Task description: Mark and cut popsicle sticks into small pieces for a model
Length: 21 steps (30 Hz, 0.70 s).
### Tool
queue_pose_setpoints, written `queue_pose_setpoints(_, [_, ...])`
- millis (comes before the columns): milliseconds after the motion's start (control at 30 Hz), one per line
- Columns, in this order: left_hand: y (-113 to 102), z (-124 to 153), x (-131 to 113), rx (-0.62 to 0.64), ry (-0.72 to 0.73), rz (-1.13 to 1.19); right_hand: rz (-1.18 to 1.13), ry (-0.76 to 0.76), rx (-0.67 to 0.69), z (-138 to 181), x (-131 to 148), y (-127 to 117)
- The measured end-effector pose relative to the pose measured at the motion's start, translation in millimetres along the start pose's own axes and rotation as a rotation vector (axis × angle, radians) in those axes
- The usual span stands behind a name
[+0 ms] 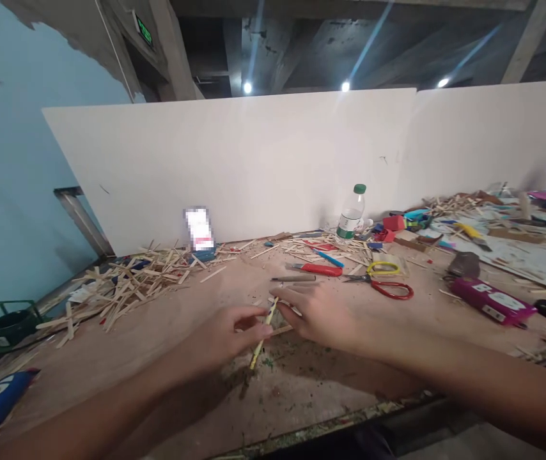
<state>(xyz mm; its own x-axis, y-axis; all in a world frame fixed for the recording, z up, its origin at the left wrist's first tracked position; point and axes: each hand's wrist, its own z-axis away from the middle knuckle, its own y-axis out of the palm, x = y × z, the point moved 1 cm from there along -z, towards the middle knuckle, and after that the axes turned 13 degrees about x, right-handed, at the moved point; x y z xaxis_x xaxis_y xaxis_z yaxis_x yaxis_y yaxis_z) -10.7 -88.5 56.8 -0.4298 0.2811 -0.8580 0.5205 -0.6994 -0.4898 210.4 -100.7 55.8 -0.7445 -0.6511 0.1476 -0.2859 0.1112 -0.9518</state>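
Observation:
A thin yellow stick (256, 358) with dark marks slants between my hands, low over the worktable (196, 390). My left hand (247, 329) pinches it around the middle between thumb and fingers. At its upper end, the fingers of my right hand (309, 310) close on it. A short pale wooden strip (282, 330) lies below my right hand, partly hidden by the fingers. Just beyond my hands are a brownish pen-like tool (296, 278), a red utility knife (321, 269), a blue pen-like stick (329, 258) and scissors (388, 289) with one yellow and one red handle loop.
Wooden sticks (143, 278) are heaped at the left. A lit phone (199, 229) leans near the white board (254, 166). Farther right stand a green-capped bottle (351, 214), a purple pack (493, 301) and more clutter. Green crumbs dot the near table edge.

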Motion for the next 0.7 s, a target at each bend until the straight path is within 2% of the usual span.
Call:
queue_pose_setpoints(100, [8.9, -11.7, -10.0, 0.081, 0.037, 0.224, 0.08, -0.032, -0.039, -2.3, 1.5, -9.5])
queue_pose_setpoints(200, [17.3, -18.0, -22.2, 0.01, 0.08, 0.43, 0.081, 0.025, -0.164, -11.0, -8.6, -28.0])
queue_pose_setpoints(267, [23.3, -19.9, -29.2, -0.068, 0.091, 0.539, 0.096, 0.187, -0.173, -21.3, -25.0, -41.5])
queue_pose_setpoints(333, [29.7, -21.1, -32.9, -0.135, 0.095, 0.603, 0.149, 0.41, -0.052, -32.2, -46.6, -48.9])
queue_pose_setpoints(400, [35.6, -21.9, -32.4, -0.173, 0.1, 0.636, 0.15, 0.494, 0.075, -40.1, -67.3, -46.9])
queue_pose_setpoints(533, [41.3, -23.6, -23.9, -0.171, 0.114, 0.66, 0.141, 0.536, 0.311, -42.3, -94.3, -21.5])
queue_pose_setpoints(633, [39.4, -23.2, -24.2, -0.127, 0.154, 0.75, 0.143, 0.546, 0.356, -37.8, -104.7, -5.5])
queue_pose_setpoints(700, [36.3, -16.6, -33.3, -0.13, 0.233, 0.824, 0.143, 0.56, 0.349, -34.6, -111.9, -1.8])
